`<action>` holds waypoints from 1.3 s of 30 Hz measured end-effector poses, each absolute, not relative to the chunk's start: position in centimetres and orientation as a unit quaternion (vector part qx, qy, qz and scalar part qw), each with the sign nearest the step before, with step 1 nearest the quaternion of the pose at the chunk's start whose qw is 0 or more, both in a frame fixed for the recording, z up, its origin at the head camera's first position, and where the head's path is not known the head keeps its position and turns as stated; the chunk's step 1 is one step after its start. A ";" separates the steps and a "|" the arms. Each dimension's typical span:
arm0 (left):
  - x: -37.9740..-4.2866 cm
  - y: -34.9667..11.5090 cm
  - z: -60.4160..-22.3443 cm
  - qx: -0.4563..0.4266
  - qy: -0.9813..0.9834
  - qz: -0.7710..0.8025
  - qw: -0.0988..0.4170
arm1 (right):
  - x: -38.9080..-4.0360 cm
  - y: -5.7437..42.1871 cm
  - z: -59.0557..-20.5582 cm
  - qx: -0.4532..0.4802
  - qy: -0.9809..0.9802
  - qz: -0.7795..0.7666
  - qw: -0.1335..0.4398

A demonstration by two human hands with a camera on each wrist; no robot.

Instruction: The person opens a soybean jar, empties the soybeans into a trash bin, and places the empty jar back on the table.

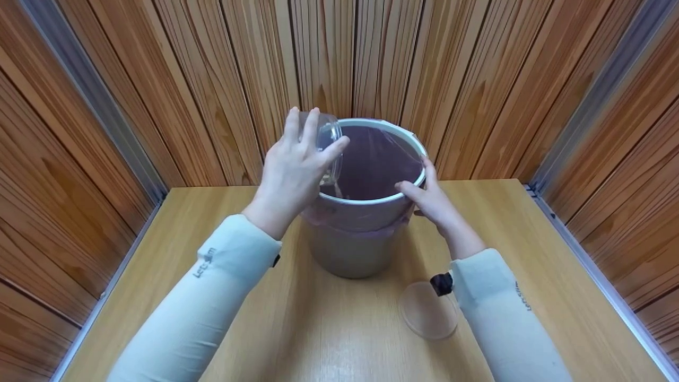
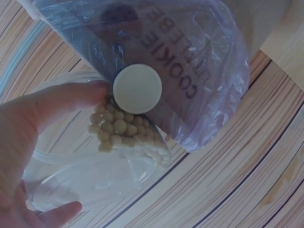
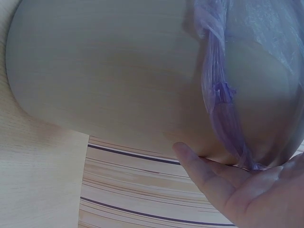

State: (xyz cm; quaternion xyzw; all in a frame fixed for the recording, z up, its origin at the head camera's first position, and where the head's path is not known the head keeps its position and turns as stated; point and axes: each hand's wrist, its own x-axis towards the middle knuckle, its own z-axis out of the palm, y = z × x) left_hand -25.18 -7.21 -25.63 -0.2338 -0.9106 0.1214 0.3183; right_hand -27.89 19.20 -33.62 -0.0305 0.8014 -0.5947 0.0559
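My left hand [image 1: 294, 172] grips a clear plastic jar [image 1: 330, 130], tipped sideways over the left rim of a grey bin [image 1: 353, 254]. Small round beige balls [image 2: 118, 128] are heaped by the jar's mouth in the left wrist view, and some fall into the bin in the head view. A flat white disc [image 2: 137, 89] shows beside them; whether it lies inside the jar, I cannot tell. A purple plastic bag [image 2: 204, 95] with printed lettering lines the bin and folds over its rim. My right hand [image 1: 432, 199] holds the bin's right rim, thumb on the inner side.
On the wooden table [image 1: 254, 339], a clear round lid [image 1: 428, 310] lies in front of the bin, near my right sleeve. Wood-patterned panels [image 1: 323, 58] stand behind and on both sides, with metal strips along the corners.
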 end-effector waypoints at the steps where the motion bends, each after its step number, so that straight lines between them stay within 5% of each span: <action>1: -25.2 -7.2 -25.7 -0.234 -0.910 0.121 0.320 | -28.0 19.2 -33.7 -0.030 0.801 -0.595 0.056; 12: -25.5 -6.9 -26.4 -0.245 -0.896 0.102 0.355 | -27.8 19.3 -33.5 -0.029 0.807 -0.588 0.041; 30: -25.5 -6.2 -27.0 -0.251 -0.890 0.180 0.336 | -27.6 18.9 -33.5 -0.016 0.804 -0.592 0.053; 39: -25.7 -6.1 -27.6 -0.267 -0.869 0.150 0.389 | -27.4 18.8 -33.6 -0.014 0.805 -0.591 0.046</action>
